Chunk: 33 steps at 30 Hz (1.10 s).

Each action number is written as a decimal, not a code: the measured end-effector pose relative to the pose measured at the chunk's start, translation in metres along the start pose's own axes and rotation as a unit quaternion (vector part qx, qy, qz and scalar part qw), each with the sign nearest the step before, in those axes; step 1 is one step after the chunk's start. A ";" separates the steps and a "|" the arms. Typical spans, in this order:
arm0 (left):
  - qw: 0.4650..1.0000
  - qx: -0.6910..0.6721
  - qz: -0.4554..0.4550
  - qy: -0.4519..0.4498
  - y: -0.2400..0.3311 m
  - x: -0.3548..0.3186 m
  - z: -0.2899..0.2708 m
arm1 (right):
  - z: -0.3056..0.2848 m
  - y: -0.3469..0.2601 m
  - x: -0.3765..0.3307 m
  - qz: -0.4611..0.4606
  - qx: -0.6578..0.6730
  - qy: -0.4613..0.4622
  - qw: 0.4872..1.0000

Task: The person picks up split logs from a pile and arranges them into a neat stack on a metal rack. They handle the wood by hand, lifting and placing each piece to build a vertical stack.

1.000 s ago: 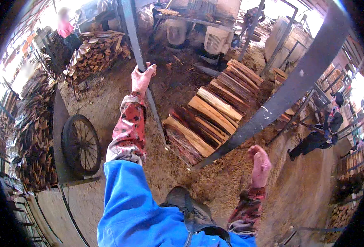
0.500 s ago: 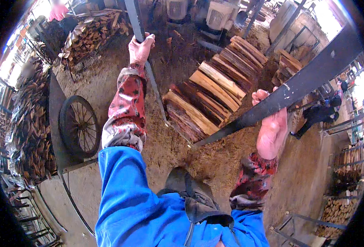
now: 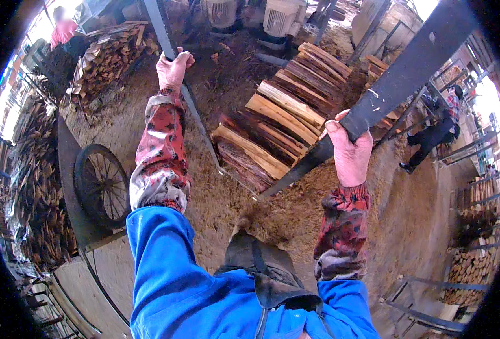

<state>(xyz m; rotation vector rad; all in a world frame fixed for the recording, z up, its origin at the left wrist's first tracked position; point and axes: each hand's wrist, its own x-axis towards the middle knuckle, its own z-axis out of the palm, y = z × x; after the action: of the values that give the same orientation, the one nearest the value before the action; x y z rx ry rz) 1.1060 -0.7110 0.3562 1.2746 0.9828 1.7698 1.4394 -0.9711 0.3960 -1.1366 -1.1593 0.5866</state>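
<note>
My left hand (image 3: 172, 72) is closed round a dark flat metal bar (image 3: 200, 121) at the upper left. My right hand (image 3: 351, 152) grips a second, broader-looking dark metal bar (image 3: 414, 65), the thumb over its near face. Both bars slope forward on either side of a load of split wood (image 3: 287, 116), whose rough pieces lie side by side, some pale and some with bark. The near ends of the bars come close together below the wood. Patterned red and grey sleeve covers wrap both my forearms.
A spoked wheel (image 3: 102, 185) leans by a panel at left, beside a tall heap of wood slats (image 3: 38, 183). Another wood pile (image 3: 111, 59) stands behind. Motors (image 3: 284, 17) are at the back. A person (image 3: 439, 127) is at right, near metal racks (image 3: 425, 316).
My right hand has shifted from beneath the bar to a wrapped hold with the thumb over it. The view has turned slightly, and the person at right has changed posture. My left hand keeps its hold.
</note>
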 end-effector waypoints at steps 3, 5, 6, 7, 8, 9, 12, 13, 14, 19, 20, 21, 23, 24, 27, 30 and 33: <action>1.000 -0.003 -0.015 0.019 0.000 0.000 0.002 | 0.002 -0.001 0.001 -0.006 -0.009 0.017 1.000; 1.000 -0.006 -0.018 0.024 0.000 -0.001 0.002 | 0.002 -0.002 0.001 -0.014 -0.033 0.024 0.999; 0.999 -0.004 -0.022 0.024 0.000 -0.001 0.002 | 0.002 -0.003 0.002 -0.022 -0.048 0.024 0.998; 1.000 0.000 -0.017 0.018 -0.001 -0.001 0.002 | 0.001 -0.004 0.002 -0.026 -0.057 0.025 0.998; 1.000 0.006 -0.012 0.012 -0.001 -0.001 0.002 | 0.001 -0.005 0.002 -0.030 -0.053 0.021 0.998; 1.000 0.008 -0.001 0.004 -0.001 0.000 0.002 | 0.000 -0.006 0.003 -0.035 -0.061 0.025 0.997; 1.000 0.013 -0.012 0.002 -0.004 0.004 0.001 | 0.001 -0.007 0.003 -0.033 -0.076 0.028 0.996; 1.000 0.019 -0.021 0.001 -0.005 0.005 0.000 | 0.002 -0.007 0.004 -0.034 -0.078 0.034 0.996; 1.000 0.023 -0.018 0.004 -0.006 0.006 0.000 | 0.003 -0.007 0.004 -0.035 -0.080 0.041 0.995; 0.998 0.061 -0.008 0.009 -0.009 0.008 -0.001 | 0.005 -0.006 0.006 -0.022 -0.062 0.066 0.996; 0.999 0.053 -0.006 0.011 -0.009 0.009 0.000 | 0.005 -0.006 0.006 -0.025 -0.060 0.060 0.996; 0.999 0.047 -0.006 0.013 -0.010 0.010 0.001 | 0.005 -0.006 0.006 -0.040 -0.062 0.057 0.996; 0.997 0.071 0.003 0.000 -0.009 0.011 0.003 | 0.005 -0.006 0.006 -0.045 -0.072 0.067 0.994; 0.998 0.059 0.005 -0.004 -0.010 0.009 0.005 | 0.005 -0.007 0.005 -0.034 -0.057 0.075 0.995; 0.998 0.063 0.013 0.003 -0.008 0.007 0.005 | 0.008 -0.011 0.003 -0.001 -0.072 0.092 0.993; 0.995 0.093 0.008 0.019 -0.005 0.005 0.002 | 0.015 -0.015 -0.001 -0.005 -0.048 0.101 0.994; 0.994 0.097 0.039 0.011 -0.004 0.001 0.001 | 0.017 -0.018 -0.005 -0.008 -0.047 0.110 0.993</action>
<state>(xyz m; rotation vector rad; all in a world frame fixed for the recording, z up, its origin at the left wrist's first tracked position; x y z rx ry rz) 1.1073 -0.7077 0.3533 1.4339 1.1558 1.7844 1.4188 -0.9757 0.4100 -1.2395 -1.0132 0.3868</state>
